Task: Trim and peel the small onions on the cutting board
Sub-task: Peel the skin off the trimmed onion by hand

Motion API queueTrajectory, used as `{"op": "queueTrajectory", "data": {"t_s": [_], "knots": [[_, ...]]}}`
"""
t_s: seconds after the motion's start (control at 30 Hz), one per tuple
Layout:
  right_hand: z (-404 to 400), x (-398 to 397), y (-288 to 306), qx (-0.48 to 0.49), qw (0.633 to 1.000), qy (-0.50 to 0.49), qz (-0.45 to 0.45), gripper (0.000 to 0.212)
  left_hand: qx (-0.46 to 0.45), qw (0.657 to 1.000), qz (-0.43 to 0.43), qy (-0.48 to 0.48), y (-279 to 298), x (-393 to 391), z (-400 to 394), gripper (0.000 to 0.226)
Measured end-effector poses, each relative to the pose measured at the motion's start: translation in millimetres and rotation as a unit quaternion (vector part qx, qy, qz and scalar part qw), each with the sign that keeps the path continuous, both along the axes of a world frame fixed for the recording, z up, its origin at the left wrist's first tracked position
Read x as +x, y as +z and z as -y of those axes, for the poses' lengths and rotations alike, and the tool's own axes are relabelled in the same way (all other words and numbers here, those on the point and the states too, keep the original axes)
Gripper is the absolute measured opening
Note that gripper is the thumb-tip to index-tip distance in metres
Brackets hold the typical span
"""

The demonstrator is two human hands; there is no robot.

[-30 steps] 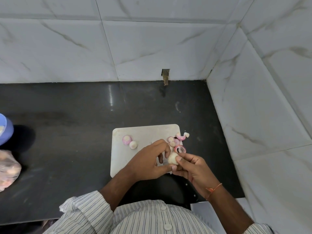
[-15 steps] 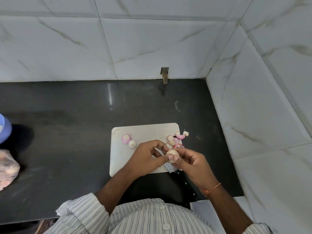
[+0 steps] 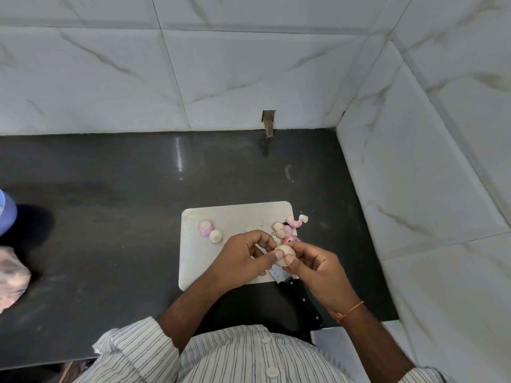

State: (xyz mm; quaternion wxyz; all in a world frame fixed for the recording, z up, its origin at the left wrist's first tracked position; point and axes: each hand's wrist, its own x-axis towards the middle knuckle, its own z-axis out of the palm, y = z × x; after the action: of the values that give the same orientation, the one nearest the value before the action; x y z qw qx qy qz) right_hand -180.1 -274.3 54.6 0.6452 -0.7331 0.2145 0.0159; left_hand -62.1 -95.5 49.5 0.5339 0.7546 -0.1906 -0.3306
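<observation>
On the dark tabletop (image 3: pixel 110 217) sits our cutting board (image 3: pixel 235 214), the knife (image 3: pixel 293 288) lying idle at its near edge. Our left hand (image 3: pixel 240 258) and right hand (image 3: pixel 315 266) both pinch one pale onion (image 3: pixel 283 252) — raised higher than a second ago, thumbs now working its skin, so peeling is underway.

Above a white rectangular plastic cutting board (image 3: pixel 204 261) on a dark stone counter (image 3: pixel 110 217), the left hand (image 3: pixel 243 258) and right hand (image 3: pixel 315 266) pinch 1 small pale peeled onion (image 3: pixel 283 253). 2 small onions (image 3: pixel 210 230) lie on the board's left part; pink peel scraps (image 3: pixel 290 226) at its right edge. A black-handled knife (image 3: pixel 298 297) lies under the hands.
</observation>
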Motion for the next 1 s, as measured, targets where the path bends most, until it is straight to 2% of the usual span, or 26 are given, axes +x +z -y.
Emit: {"op": "queueTrajectory", "data": {"t_s": [0.1, 0.27, 0.37, 0.67, 0.87, 1.0], "knots": [[3, 0, 2, 0.002, 1.000, 0.002, 0.004, 0.031, -0.002, 1.000, 0.015, -0.003, 1, 2, -3, 0.005], [9, -4, 6, -0.044, 0.999, 0.022, -0.003, 0.032, 0.018, 0.995, 0.090, -0.041, 6, 5, -8, 0.027], [9, -3, 10, -0.094, 0.995, 0.039, 0.000, 0.034, 0.030, 0.990, 0.121, -0.065, 12, 6, -6, 0.031], [8, 1, 23, -0.236, 0.967, 0.086, 0.034, 0.027, 0.033, 0.980, 0.169, -0.096, 24, 9, -1, 0.020], [6, -2, 23, -0.270, 0.958, 0.090, 0.040, 0.029, 0.036, 0.980, 0.168, -0.101, 26, 7, -1, 0.019], [4, -3, 23, -0.248, 0.965, 0.081, 0.038, 0.029, 0.038, 0.980, 0.170, -0.098, 26, 5, -2, 0.017]]}}
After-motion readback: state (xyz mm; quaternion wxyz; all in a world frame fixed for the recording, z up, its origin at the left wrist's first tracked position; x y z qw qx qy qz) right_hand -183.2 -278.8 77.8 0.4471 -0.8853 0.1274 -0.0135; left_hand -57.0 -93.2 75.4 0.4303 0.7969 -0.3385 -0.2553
